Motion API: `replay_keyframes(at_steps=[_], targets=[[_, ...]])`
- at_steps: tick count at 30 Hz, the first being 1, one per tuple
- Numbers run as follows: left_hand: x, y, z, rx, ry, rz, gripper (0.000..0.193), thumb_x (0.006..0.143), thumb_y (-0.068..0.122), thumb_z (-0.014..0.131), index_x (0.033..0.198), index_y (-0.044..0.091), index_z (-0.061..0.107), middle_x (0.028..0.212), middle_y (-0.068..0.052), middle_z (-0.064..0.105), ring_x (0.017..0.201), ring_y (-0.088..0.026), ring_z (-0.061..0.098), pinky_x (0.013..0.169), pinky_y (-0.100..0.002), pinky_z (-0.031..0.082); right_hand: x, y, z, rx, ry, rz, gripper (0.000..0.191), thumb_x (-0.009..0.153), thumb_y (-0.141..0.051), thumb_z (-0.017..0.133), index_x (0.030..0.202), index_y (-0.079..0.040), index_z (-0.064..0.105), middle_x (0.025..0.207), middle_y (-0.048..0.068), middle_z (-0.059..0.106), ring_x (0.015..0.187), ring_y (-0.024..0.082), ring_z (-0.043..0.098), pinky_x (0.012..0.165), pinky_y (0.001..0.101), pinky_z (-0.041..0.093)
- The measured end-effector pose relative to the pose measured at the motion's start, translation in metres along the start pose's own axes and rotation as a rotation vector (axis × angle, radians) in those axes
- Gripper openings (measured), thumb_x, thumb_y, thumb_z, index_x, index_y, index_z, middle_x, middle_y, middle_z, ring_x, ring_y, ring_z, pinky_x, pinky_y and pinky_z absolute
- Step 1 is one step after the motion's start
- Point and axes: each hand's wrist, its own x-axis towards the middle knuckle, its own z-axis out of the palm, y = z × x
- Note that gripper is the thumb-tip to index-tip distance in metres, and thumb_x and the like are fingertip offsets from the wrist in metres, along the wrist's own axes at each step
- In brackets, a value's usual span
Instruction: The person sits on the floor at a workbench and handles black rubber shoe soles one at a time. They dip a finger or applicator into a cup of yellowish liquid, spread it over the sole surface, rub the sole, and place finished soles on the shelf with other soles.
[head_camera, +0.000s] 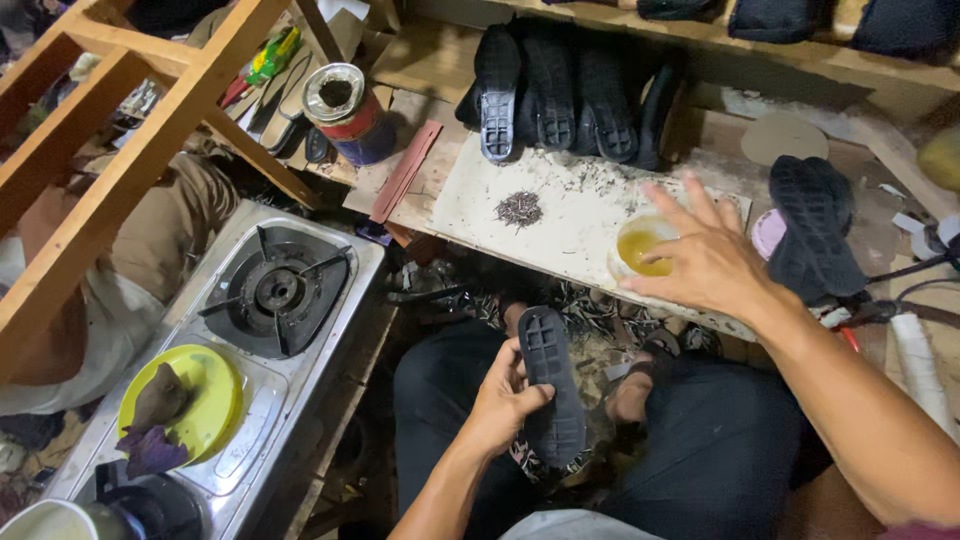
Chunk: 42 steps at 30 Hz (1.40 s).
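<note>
My left hand (503, 398) grips a black rubber shoe sole (551, 392) by its middle, tread side up, over my lap. My right hand (703, 255) hovers with fingers spread over a small clear cup of yellow glue (640, 247), at or just above its rim. The cup stands on a stained white board (560, 215) in front of me. A small heap of dark tacks (519, 209) lies on that board to the left of the cup.
Several black soles (565, 95) lean in a row behind the board, and another pair (812, 225) lies at the right. A metal tin (346, 110) stands at the back left. A gas stove (272, 295) with a yellow plate (192, 402) sits at my left, under a wooden frame (140, 150).
</note>
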Motion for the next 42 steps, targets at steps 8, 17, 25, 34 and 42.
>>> replay_keyframes(at_steps=[8,17,25,34,42], targets=[[0.004,0.025,0.014,-0.146,-0.113,-0.056,0.061,0.08,-0.014,0.058,0.138,0.005,0.048,0.113,-0.008,0.07,0.1,-0.016,0.069,0.09,-0.033,0.057,-0.068,-0.035,0.022,0.625,0.168,-0.236,0.028,0.083,-0.033,0.072,0.104,-0.016,0.081,0.166,0.01,0.033,0.155,0.037,0.026,0.124,0.0579,0.021],[-0.006,0.036,0.027,-0.163,-0.232,-0.072,0.064,0.081,-0.014,0.06,0.142,0.003,0.049,0.122,-0.007,0.067,0.105,-0.013,0.067,0.091,-0.03,0.055,-0.081,-0.073,0.043,0.212,0.59,-0.472,0.062,0.079,-0.006,0.072,0.137,-0.027,0.065,0.165,0.02,0.021,0.153,0.043,0.018,0.128,0.0566,0.022],[-0.009,0.03,0.031,-0.078,-0.229,0.012,0.062,0.084,-0.015,0.061,0.142,0.003,0.05,0.124,-0.007,0.065,0.107,-0.012,0.065,0.092,-0.029,0.054,-0.087,-0.077,0.047,0.424,0.445,-0.404,0.058,0.072,0.006,0.067,0.124,-0.019,0.073,0.163,0.024,0.026,0.153,0.045,0.024,0.124,0.0538,0.025],[0.011,0.017,0.02,-0.162,0.04,0.056,0.044,0.092,-0.01,0.064,0.135,-0.007,0.053,0.115,-0.012,0.07,0.1,-0.018,0.067,0.091,-0.034,0.055,-0.111,-0.089,0.065,1.161,-0.003,-0.036,0.037,0.08,0.004,0.073,0.115,-0.007,0.073,0.137,0.012,0.052,0.109,0.023,0.064,0.091,0.0351,0.056],[-0.003,0.03,0.026,0.029,-0.104,-0.095,0.064,0.08,-0.015,0.064,0.14,0.003,0.051,0.123,-0.005,0.066,0.111,-0.012,0.065,0.098,-0.029,0.052,-0.101,-0.085,0.055,0.977,0.106,-0.116,0.039,0.085,0.006,0.062,0.122,-0.003,0.072,0.139,0.012,0.052,0.112,0.022,0.065,0.095,0.0335,0.056]])
